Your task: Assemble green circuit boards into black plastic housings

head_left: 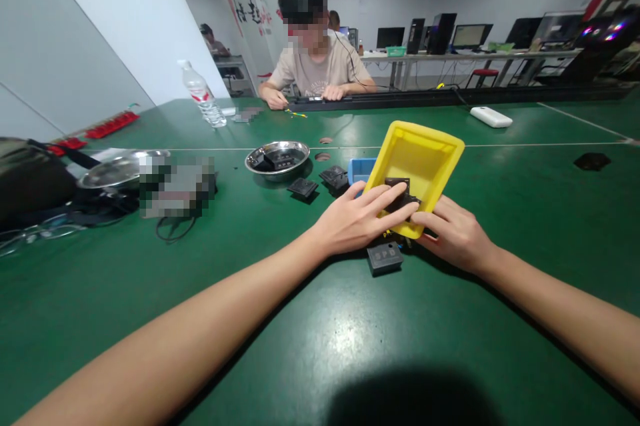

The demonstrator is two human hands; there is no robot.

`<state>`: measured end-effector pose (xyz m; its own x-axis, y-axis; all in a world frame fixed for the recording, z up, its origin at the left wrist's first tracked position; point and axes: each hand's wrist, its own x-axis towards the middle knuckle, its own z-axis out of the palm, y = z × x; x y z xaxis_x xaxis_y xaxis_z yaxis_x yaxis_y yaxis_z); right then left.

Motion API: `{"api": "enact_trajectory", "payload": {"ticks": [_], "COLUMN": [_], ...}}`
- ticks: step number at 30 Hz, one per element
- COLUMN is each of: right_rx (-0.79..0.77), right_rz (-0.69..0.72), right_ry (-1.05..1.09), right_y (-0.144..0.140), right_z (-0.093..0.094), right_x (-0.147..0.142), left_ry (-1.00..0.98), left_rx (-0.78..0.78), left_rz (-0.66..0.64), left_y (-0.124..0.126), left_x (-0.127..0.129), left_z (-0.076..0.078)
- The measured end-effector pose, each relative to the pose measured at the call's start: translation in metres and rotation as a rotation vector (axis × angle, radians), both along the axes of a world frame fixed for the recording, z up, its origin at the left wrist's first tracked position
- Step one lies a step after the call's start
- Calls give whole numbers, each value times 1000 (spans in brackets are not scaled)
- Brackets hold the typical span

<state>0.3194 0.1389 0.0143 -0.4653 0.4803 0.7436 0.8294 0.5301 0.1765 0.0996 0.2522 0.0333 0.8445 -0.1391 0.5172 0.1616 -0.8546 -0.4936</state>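
A yellow plastic tray is held tilted above the table, its inside facing me. My left hand reaches over its left edge, thumb outside and fingers stretched onto dark pieces inside; the fingers partly cover them. At the lower right edge, my right hand grips the tray, with a finger over the rim. Just below lies a black box with raised lettering. Small yellow and blue bits, perhaps wires, show under the tray. Behind it sits a blue tray, mostly hidden.
Left of the trays are black square parts and a steel bowl holding dark pieces. Further left stand a water bottle and another steel dish. A person works across the green table. A white device lies far right.
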Motion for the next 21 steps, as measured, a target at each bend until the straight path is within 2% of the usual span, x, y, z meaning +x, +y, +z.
{"api": "enact_trajectory", "payload": {"ticks": [10, 16, 21], "right_rx": [-20, -25, -26], "right_rz": [23, 44, 57], "right_ry": [-32, -6, 25], "right_y": [-1, 0, -1], "right_z": [2, 1, 1], "right_x": [1, 2, 1], "left_ry": [112, 62, 83], "left_rx": [-113, -208, -224], "left_rz": [30, 22, 23], "left_y": [-1, 1, 0], "left_x": [3, 4, 4], "left_z": [-2, -7, -7]}}
